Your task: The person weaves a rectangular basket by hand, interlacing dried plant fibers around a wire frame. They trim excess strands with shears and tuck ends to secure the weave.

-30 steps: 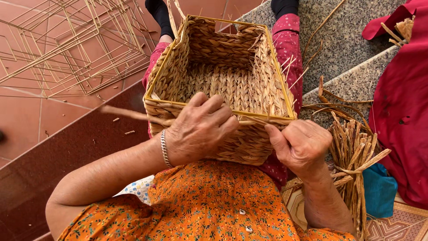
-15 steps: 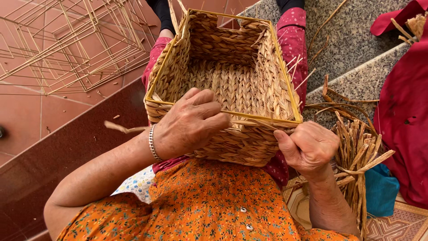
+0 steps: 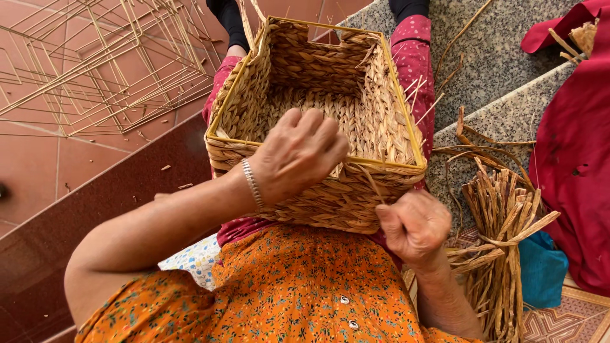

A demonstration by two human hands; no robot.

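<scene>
Woven straw-coloured basket [image 3: 318, 121] sits on our lap, open side up and tipped a bit away from us, w/ its long axis running away from the body toward the knees. Near wall faces us; a thin yellow wire frame edges the rim.

Our left hand [image 3: 298, 155] is on the near rim, approx. mid-wall, fingers [image 3: 318, 127] curled over the edge and bunched together, pressing or pinching the weave there; what exactly they pinch is hidden under the knuckles. Our right hand [image 3: 413, 225] is lower, just below the basket's near right corner, closed into a fist. A loose strand [image 3: 372, 184] runs down from the rim toward that fist; it looks gripped, but we can't tell for sure.

So the rim lies directly under the left fingers, and up and to the left of the right fist. Left hand is nearer the work.

Bundle of dried reed [image 3: 499, 228] lies just right of the right hand, on the stone step [image 3: 502, 70]. Bare wire frames [image 3: 108, 57] rest on the tiled floor, well apart, far left.
</scene>
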